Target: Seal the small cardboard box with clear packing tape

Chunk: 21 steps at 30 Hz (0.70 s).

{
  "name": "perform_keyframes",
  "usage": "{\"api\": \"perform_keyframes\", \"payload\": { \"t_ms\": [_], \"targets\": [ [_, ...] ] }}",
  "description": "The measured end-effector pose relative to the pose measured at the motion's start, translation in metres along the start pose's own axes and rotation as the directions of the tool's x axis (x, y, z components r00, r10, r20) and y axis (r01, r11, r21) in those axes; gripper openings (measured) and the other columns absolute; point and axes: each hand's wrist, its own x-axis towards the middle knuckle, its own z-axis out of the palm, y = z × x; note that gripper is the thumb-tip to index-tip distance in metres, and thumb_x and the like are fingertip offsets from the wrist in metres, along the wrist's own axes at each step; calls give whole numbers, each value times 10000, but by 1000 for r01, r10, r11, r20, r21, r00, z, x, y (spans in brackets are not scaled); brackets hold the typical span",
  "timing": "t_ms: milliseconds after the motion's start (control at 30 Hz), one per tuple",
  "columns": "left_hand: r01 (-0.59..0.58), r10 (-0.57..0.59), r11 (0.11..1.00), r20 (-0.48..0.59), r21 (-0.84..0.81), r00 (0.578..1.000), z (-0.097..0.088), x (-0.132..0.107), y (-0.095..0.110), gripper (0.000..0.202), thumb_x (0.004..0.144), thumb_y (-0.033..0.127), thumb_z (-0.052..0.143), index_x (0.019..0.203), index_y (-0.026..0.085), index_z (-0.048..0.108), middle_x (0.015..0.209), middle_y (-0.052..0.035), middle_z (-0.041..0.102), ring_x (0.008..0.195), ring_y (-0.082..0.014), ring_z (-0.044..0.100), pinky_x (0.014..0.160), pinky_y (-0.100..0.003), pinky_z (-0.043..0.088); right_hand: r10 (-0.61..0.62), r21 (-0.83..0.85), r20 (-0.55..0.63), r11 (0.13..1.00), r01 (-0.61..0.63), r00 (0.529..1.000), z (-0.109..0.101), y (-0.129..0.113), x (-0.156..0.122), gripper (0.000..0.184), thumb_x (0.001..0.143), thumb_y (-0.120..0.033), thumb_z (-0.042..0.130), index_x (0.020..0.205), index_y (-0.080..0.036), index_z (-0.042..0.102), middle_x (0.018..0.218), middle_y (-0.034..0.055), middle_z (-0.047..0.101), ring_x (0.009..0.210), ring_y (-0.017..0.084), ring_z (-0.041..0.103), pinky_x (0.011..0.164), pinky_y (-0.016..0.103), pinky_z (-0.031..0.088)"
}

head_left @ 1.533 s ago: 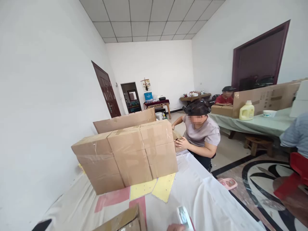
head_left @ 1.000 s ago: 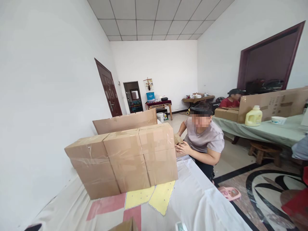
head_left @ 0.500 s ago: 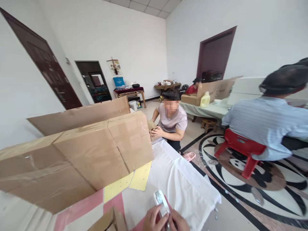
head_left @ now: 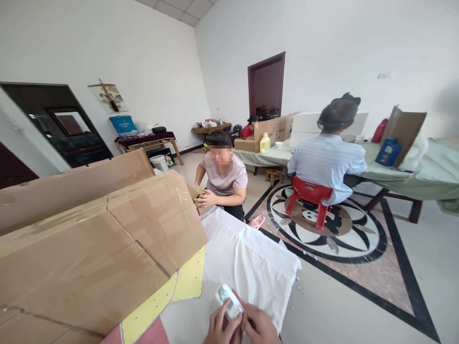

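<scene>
One small white device, held at your 6 o'clock
Your left hand, at its 7 o'clock, is closed on its near end, a finger lying beside the screen; your right hand, at its 4 o'clock, has its fingertips bunched by the near-right corner, and I cannot tell whether they pinch it. The device points towards 11 o'clock over the white cloth, with the carton stack at its 10 o'clock. It looks light, stiff and smooth-shelled, so expect some slipperiness and a screen that would suffer from a drop; take hold along the two long side edges, keeping pressure off the glass
</scene>
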Motion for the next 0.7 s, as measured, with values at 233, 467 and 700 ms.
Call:
{"api": "perform_keyframes", "payload": {
  "t_ms": [233, 467, 700],
  "targets": [
    [20, -1, 995, 202, -93, 979, -31, 9, 1, 438, 930, 139, 562, 1293, 355, 677, 1371, -105, 552, 1166, -243, 621, 890, -365, 625, 4, 56, 48, 998, -7, 999, -11, -19, 3, 234, 910, -247, 488, 694, -185, 555, 747, 9, 643, 699, 156, 564, 664, 263, 400],
    [45, -21, 993, 210, -108, 978, -36, 15, 6, 421, 931, 134, 570, 1272, 347, 693, 1349, -106, 542, 1165, -245, 611, 887, -373, 626, -55, 47, 104, 998, 51, 993, -19, -24, 4, 322, 983, -328, 455, 756, -188, 635, 800, 27, 669, 739, 170, 585, 719, 282, 454],
    [59, -32, 991, 214, -117, 976, -37, 15, 7, 408, 918, 133, 601, 1255, 343, 697, 1326, -100, 548, 1116, -244, 611, 892, -389, 611, -143, -10, 118, 989, 146, 983, -21, -25, 2, 291, 991, -281, 410, 768, -195, 576, 791, 24, 628, 739, 163, 572, 708, 277, 451]
  ]
}}
